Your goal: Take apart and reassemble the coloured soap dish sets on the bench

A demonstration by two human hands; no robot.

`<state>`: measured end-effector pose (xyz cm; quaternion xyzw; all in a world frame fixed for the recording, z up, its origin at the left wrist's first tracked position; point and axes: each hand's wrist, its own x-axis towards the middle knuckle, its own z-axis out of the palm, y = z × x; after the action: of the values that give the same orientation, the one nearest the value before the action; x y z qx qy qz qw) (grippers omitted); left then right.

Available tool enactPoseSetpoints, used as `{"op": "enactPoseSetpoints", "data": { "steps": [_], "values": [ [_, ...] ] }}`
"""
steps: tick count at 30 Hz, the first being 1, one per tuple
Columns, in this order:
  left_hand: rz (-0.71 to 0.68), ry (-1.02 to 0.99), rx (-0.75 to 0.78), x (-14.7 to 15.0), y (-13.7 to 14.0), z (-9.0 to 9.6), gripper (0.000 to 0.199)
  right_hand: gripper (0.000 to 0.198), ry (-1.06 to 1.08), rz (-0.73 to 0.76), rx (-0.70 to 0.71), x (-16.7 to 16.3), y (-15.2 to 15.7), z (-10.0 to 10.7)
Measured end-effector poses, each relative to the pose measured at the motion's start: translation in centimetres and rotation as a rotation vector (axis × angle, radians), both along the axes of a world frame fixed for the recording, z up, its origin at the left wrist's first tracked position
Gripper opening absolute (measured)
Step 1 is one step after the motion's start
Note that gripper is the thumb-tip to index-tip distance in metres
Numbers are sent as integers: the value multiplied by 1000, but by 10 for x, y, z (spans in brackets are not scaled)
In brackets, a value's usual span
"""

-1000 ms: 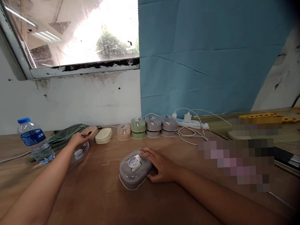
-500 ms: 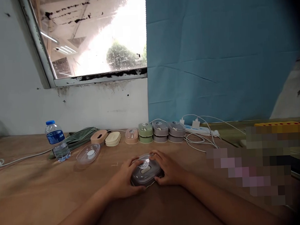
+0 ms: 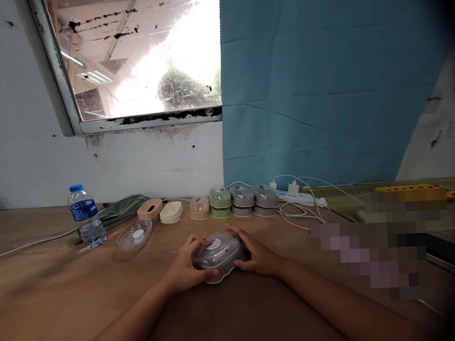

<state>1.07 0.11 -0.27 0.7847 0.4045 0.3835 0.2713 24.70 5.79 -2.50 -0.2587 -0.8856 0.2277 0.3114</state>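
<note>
A grey oval plastic box [image 3: 223, 257] with a clear domed lid and a round white label is on the table in front of me. My left hand [image 3: 184, 268] is closed around its left side, thumb along the front and fingers over the top edge. On the opposite side my right hand [image 3: 256, 252] holds the box between thumb and fingers. It looks tilted, its front side turned more towards me. A loose clear lid [image 3: 129, 235] with a white round label lies to the left.
Along the wall stand a peach slotted piece [image 3: 149, 208], cream oval pieces [image 3: 171, 213], a pink box [image 3: 199, 209], a green box [image 3: 220, 203] and two grey boxes [image 3: 242, 201]. A water bottle [image 3: 87, 217] stands left. Cables and a power strip [image 3: 296, 197] lie right.
The grey box has tilted in my hands, so more of its front side shows and its label has shifted left and up. Both hands keep their hold.
</note>
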Motion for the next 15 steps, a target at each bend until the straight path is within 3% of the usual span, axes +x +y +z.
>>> {"op": "enactPoseSetpoints", "data": {
  "steps": [4,8,12,15],
  "values": [
    [1,-117,-48,-3,5,-2,48,92,61,0,-139,1,4,-6],
    [41,-227,-189,-9,10,-5,40,111,38,33,-133,2,6,-9],
    [174,-340,-271,-18,22,-13,46,105,33,51,-149,1,5,-7],
    [323,-308,-262,-28,33,-18,56,99,24,52,-152,0,4,-6]
  ]
}}
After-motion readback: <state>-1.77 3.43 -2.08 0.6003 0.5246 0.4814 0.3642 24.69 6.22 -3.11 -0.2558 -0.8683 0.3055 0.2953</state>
